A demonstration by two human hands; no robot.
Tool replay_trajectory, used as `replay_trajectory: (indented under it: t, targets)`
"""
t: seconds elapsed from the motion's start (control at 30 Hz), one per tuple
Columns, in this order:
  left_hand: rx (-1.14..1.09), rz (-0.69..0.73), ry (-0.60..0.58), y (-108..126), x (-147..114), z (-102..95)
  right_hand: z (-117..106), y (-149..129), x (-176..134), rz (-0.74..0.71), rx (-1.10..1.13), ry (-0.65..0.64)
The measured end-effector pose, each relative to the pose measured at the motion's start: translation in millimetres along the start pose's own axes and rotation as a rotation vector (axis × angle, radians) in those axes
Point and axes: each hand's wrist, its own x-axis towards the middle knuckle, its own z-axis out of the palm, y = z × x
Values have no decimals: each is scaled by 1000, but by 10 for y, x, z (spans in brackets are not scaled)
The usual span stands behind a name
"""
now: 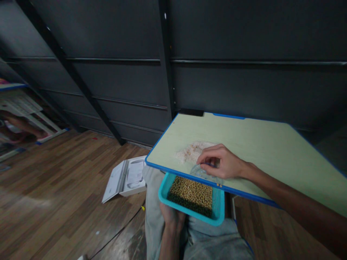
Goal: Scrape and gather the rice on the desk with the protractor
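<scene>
My left hand (172,216) supports a turquoise plastic tray (162,194) from underneath, just below the table's front edge. Inside the tray lie yellow soybeans (192,191) and, nearer me, dark green beans (187,203). On the table, my right hand (219,162) is closed in a pinch over a clear round plastic dish (199,172) at the front edge. Whether the fingertips grip its rim or something small cannot be made out. Beyond the fingers spreads a pile of white rice grains (193,150) mixed with a few yellowish beans. Two or three soybeans (219,185) sit at the table edge.
The pale green table (260,144) has a blue rim and a black piece (191,112) at its far edge. An opened white box (132,175) lies on the wooden floor, near a black cable (119,231). Dark wall panels stand behind; part of another person shows far left.
</scene>
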Motion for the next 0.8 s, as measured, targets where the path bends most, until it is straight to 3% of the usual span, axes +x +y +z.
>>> replay_trajectory:
  t: [0.37,0.63,0.8]
  targets:
    - [-44,3,-24,-13,36,-13,6,4,21,-16,-61,1]
    - [-37,19,78,2,9,17,-98,140,17,19,-178,56]
    - [-24,25,71,-2,24,-5,-113,157,19,18,-200,67]
